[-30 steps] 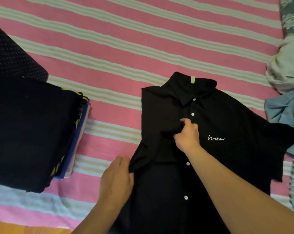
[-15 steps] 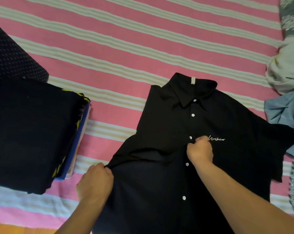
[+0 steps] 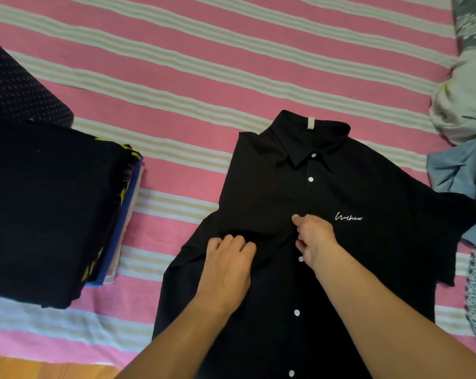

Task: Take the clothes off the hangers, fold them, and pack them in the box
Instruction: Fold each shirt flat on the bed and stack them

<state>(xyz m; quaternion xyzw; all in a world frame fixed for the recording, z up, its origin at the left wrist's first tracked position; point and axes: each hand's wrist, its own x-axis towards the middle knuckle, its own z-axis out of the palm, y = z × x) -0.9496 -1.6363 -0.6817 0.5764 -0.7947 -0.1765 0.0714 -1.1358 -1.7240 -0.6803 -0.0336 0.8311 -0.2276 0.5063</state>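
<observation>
fingers [image 3: 232,243] of the left hand [image 3: 226,266] are seen curled down onto a dark fold of cloth, apparently bunching the sleeve material of the black shirt [image 3: 354,187]; whether cloth is truly pinched underneath cannot be told. fingers of the right hand [image 3: 314,236] are bent at the button placket, thumb and forefinger seemingly nipping the fabric just below the chest script. the black shirt is laid face up on the striped bedsheet [image 3: 204,64], buttoned, collar at the far end, no hanger visible on it. its sleeve on the side of the left hand is drawn partly inward over the front; the opposite sleeve is spread flat outward. a stack of folded clothes [image 3: 48,209] is noted well to that same side of the shirt, apart from it. crumpled garments [image 3: 461,110] are heaped on the other side, close to the spread sleeve. no box is in view. step judged in hand: folding, first side being brought over and smoothed. next move is judged to call for the folded sleeve to be flattened square to the placket, then the far sleeve and side to be brought across to match, with cloth kept taut so that no creases are trapped.
</observation>
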